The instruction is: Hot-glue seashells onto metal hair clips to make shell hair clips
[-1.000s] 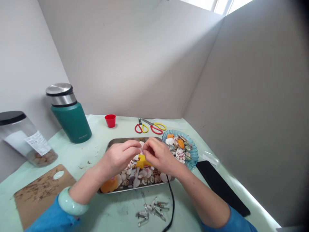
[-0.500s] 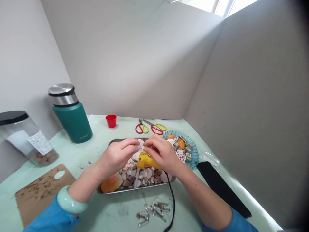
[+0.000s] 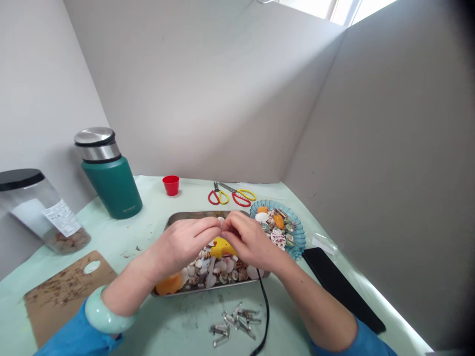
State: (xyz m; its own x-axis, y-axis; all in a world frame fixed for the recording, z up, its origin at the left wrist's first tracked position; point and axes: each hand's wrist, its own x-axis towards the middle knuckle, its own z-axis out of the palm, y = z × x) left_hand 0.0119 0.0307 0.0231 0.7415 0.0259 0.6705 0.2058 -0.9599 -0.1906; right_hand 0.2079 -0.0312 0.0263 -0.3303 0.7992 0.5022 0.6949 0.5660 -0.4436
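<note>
My left hand point(image 3: 189, 242) and my right hand point(image 3: 248, 240) meet fingertip to fingertip over a metal tray point(image 3: 178, 216) of shells. Both have their fingers pinched together, and whatever lies between the tips is too small and hidden to name. Just beneath them a yellow glue gun point(image 3: 221, 247) lies on the tray, its handle covered by my right hand; its black cord point(image 3: 265, 311) runs down toward the near edge. An orange shell point(image 3: 168, 285) sits in the tray's near left corner. Small metal clips point(image 3: 237, 319) lie in front of the tray.
A blue glass plate point(image 3: 299, 232) of shells stands right of the tray, near a black flat object point(image 3: 345, 291). Scissors point(image 3: 243, 198) and a red cup point(image 3: 171, 186) are behind. Leftward are a green bottle point(image 3: 111, 188), a clear jar point(image 3: 44, 217) and brown cardboard point(image 3: 67, 291).
My fingertips have come together and moved slightly lower; the gap between the hands has closed. My left hand has shifted a little right. The glue gun stays in place.
</note>
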